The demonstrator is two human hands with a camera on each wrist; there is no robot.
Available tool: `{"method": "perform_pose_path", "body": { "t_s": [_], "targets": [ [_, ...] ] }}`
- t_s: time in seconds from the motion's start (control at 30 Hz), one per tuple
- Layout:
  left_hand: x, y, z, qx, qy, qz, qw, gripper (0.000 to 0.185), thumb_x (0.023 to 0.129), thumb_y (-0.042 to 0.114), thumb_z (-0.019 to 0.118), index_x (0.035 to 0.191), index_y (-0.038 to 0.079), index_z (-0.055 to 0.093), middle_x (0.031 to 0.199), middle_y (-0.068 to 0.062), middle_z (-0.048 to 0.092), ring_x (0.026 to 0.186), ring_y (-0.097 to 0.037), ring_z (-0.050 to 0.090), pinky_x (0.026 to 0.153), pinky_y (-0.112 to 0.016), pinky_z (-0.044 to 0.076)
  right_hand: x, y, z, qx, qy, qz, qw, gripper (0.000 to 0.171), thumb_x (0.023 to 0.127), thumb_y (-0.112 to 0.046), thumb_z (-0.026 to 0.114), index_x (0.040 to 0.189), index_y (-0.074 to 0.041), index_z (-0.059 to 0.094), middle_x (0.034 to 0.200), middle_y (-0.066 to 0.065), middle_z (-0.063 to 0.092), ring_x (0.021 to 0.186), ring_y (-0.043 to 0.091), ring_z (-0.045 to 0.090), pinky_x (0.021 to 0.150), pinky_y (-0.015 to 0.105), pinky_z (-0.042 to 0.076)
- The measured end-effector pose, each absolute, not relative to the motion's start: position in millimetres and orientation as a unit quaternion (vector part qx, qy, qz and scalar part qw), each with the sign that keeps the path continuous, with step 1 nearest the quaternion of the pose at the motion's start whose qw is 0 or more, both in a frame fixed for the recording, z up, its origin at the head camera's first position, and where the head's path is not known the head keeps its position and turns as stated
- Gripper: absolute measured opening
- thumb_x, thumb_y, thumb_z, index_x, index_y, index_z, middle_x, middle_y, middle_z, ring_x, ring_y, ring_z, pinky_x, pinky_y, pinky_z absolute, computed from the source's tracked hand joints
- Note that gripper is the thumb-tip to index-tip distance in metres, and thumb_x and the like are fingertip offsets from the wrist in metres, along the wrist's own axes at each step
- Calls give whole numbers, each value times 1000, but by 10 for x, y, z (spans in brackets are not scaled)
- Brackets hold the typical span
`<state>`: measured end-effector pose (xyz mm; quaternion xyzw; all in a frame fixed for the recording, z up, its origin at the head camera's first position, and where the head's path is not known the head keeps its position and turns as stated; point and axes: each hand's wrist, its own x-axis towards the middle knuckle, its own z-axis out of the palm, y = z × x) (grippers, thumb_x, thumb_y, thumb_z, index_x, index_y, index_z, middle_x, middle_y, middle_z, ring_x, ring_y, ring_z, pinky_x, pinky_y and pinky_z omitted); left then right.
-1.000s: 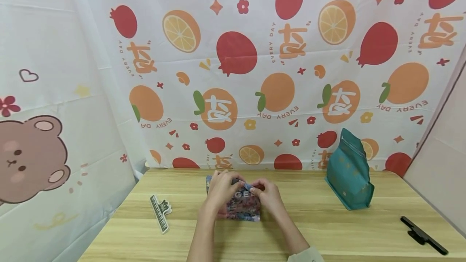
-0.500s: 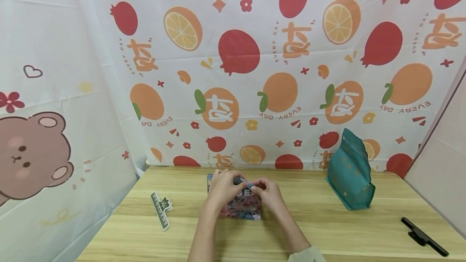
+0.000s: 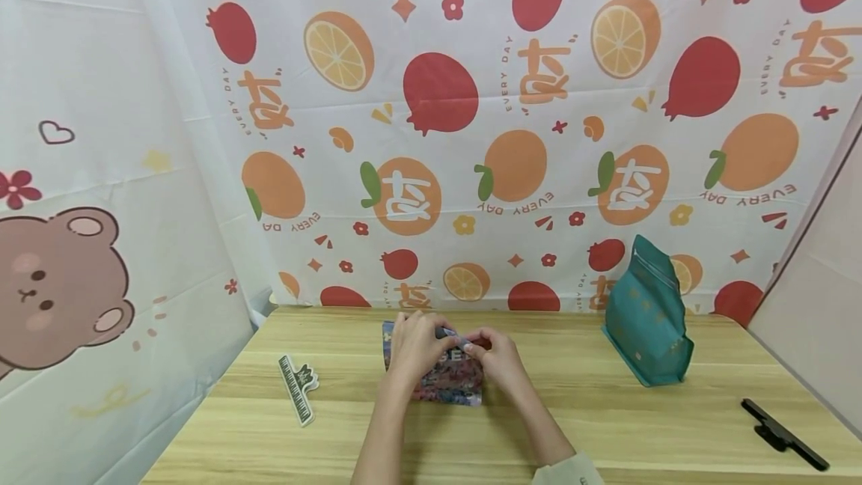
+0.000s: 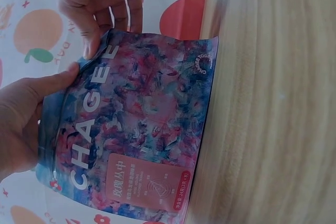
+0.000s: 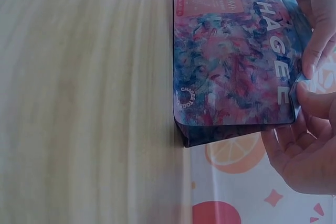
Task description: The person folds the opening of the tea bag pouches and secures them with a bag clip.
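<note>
I'm pinching the CHAGEE pouch (image 3: 450, 374) top with both hands (image 3: 414, 346) (image 3: 497, 359) clamped together. I'm keeping it upright on the desk (image 3: 606, 425), working fingertips evenly along the seal.

Standing mid-table (image 3: 606, 432): a pouch (image 3: 453, 380), pinched at its top edge by the left hand (image 3: 412, 346) and right hand (image 3: 494, 356), side by side. Left of it, flat on the table, a clip (image 3: 297, 388). Well right, nearer the backdrop (image 3: 471, 133), an upright bag (image 3: 646, 320). Far right, toward the front edge, another clip (image 3: 781, 434).
</note>
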<state>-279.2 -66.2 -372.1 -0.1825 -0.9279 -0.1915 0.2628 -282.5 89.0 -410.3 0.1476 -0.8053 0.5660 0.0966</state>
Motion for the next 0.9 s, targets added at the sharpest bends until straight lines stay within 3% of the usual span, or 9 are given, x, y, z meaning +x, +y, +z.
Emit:
{"method": "perform_pose_path", "body": {
  "t_s": [0.53,0.9],
  "targets": [
    [-2885,-688,-3735,-183,-928,-193,259,16,71,35,77,76,21,73,72,10,63,56,-7,38,61,-29,22,-2896,1036,-4047,188,-847,495,48,15,86,-11,65,97,-1,65,88,4,62,83,19,58,67,31,48],
    [-2936,-717,-3718,-188,-930,-195,250,15,72,35,77,77,21,72,73,10,62,61,-8,45,63,-30,25,-2953,990,-4098,175,-856,476,96,7,82,-3,67,88,0,65,80,2,61,73,14,55,62,28,47]
  ]
}}
